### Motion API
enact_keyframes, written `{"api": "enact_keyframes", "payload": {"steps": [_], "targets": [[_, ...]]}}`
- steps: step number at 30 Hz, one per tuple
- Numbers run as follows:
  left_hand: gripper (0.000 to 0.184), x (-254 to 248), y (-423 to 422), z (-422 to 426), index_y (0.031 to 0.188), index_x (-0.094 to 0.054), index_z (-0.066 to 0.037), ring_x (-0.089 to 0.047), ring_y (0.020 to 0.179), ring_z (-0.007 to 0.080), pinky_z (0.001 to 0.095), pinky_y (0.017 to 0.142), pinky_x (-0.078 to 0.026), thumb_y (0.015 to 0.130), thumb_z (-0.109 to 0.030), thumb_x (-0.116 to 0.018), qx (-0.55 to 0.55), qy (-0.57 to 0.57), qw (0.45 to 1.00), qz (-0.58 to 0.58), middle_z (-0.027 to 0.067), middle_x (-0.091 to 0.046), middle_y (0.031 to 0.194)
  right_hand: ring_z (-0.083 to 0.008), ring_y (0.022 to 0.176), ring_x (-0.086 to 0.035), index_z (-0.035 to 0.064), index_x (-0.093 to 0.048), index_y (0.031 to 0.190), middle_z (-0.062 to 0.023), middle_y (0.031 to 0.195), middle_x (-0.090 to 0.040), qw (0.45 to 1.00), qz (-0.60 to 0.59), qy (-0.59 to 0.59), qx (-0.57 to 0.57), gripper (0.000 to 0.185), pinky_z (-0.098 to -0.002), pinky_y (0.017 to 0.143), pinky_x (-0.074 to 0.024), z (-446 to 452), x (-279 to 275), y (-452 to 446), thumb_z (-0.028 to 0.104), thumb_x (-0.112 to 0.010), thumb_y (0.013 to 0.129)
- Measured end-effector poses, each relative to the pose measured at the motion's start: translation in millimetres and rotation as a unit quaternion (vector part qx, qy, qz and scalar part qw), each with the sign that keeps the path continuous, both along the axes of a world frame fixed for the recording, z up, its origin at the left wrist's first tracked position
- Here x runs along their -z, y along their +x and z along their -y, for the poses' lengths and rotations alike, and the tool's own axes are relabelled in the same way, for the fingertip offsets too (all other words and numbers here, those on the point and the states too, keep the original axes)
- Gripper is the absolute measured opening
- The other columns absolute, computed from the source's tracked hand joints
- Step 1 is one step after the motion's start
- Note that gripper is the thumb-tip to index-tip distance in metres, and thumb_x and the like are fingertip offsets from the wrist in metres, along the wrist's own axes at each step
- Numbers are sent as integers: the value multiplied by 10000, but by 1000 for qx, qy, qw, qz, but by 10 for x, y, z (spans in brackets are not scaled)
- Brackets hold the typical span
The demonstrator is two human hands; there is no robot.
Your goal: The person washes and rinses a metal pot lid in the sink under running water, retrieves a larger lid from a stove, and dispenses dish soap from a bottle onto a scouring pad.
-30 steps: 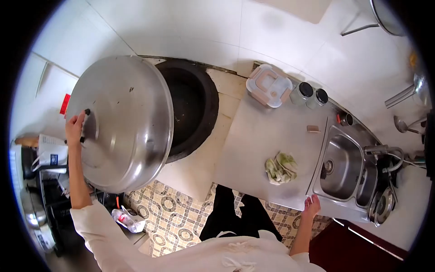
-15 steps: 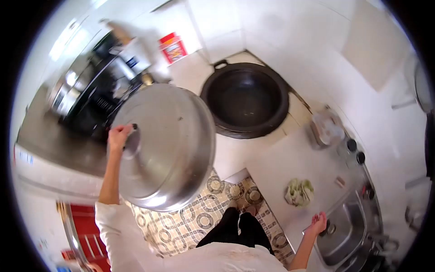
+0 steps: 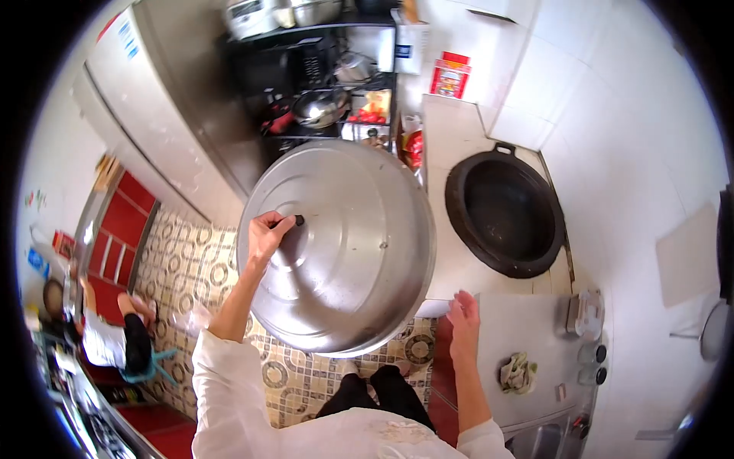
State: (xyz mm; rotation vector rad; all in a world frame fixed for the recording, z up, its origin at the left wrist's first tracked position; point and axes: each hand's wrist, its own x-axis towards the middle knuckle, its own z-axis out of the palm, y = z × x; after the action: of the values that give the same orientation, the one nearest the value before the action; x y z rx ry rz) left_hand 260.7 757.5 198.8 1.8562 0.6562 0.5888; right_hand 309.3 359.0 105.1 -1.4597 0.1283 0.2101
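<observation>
Over the floor (image 3: 187, 256), by the floor-side edge of the bench (image 3: 440, 145): a round lid (image 3: 359, 252), no long axis.
Left hand (image 3: 267, 236): grip closed on the lid's black handle (image 3: 299, 220); most of the lid lies to its right.
Right hand (image 3: 464, 317): empty, fingers loosely apart, near that same edge, closer to the wok.
Wok (image 3: 506, 214): uncovered, toward the bench's wall edge, right of the lid.

Honestly I'm getting one huge metal lid (image 3: 355, 252), one big black wok (image 3: 506, 214), two jars (image 3: 589, 354), one plastic food box (image 3: 586, 315), one blue stool (image 3: 159, 366), plus one other person (image 3: 105, 342).
</observation>
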Motion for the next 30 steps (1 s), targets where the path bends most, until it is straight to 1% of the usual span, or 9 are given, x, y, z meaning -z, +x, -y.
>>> {"api": "enact_keyframes", "payload": {"steps": [2, 6, 8, 13, 16, 23, 26, 28, 30], "targets": [[234, 116, -279, -156, 608, -599, -7, -391, 523, 49, 230, 470, -291, 707, -198, -690, -15, -24, 999, 14, -37, -479, 536, -165, 983, -515, 43, -469, 1177, -60, 1134, -515, 998, 37, -18, -44, 411, -309, 830, -419, -385, -130, 34, 331, -520, 888], [234, 121, -813, -383, 596, -587, -13, -403, 524, 53, 231, 470, -297, 704, -194, -689, -23, -49, 998, 14, -28, -492, 537, -216, 1083, -480, 12, -410, 1253, -105, 1232, -472, 991, -53, 19, -122, 562, -354, 911, -375, -936, -121, 18, 462, -395, 917], [233, 94, -1061, -504, 586, -579, -23, -406, 521, 55, 233, 472, -300, 705, -192, -686, -51, -58, 997, 15, -28, -492, 536, -209, 1074, -481, 1, -431, 1235, -105, 1211, -488, 978, -131, 71, -143, 537, -338, 897, -384, -1183, -130, -52, 433, -417, 917], [226, 251, -1510, -772, 600, -585, -27, -419, 525, 55, 232, 489, -311, 715, -199, -677, -35, -83, 995, 47, -27, -501, 538, -229, 1058, -493, -40, -455, 1191, -105, 1172, -515, 967, -152, 118, -165, 570, -376, 911, -397, -1686, -426, -368, 452, -449, 903], [229, 219, -1758, -895, 615, -587, -26, -424, 529, 58, 234, 497, -321, 718, -208, -680, -49, -85, 994, 39, -25, -509, 549, -213, 1035, -505, -35, -444, 1196, -108, 1164, -516, 955, -131, 137, -228, 587, -356, 879, -421, -1843, -408, -445, 468, -454, 895], [243, 231, -2097, -1201, 649, -603, -48, -453, 539, 65, 229, 514, -337, 750, -253, -684, -66, -109, 992, 26, -21, -531, 567, -190, 976, -529, -33, -511, 1113, -96, 1097, -553, 964, -57, 136, -219, 505, -327, 843, -437, -2294, -812, -774, 415, -521, 879], [215, 604, -2108, -1388, 797, -624, -55, -537, 694, 126, 272, 658, -435, 765, -263, -669, -70, -45, 996, 44, 16, -604, 726, -185, 970, -524, -17, -524, 1095, -89, 1094, -547, 973, -22, 108, -202, 459, -309, 823, -433, -2437, -917, -896, 378, -564, 865], [228, 735, -2110, -1420, 902, -623, -61, -543, 777, 145, 300, 735, -444, 771, -245, -658, -191, 106, 974, 68, 36, -617, 813, -194, 973, -525, -16, -514, 1115, -94, 1106, -543, 987, 2, 79, -143, 477, -313, 827, -433, -2541, -837, -936, 375, -585, 851], [245, 754, -2299, -1395, 893, -640, -58, -541, 707, 139, 310, 695, -450, 764, -265, -657, -265, 21, 958, 104, 38, -602, 722, -208, 976, -527, -23, -502, 1134, -105, 1120, -538, 979, -12, 96, -178, 502, -333, 826, -443, -2653, -765, -950, 375, -598, 842]]}}
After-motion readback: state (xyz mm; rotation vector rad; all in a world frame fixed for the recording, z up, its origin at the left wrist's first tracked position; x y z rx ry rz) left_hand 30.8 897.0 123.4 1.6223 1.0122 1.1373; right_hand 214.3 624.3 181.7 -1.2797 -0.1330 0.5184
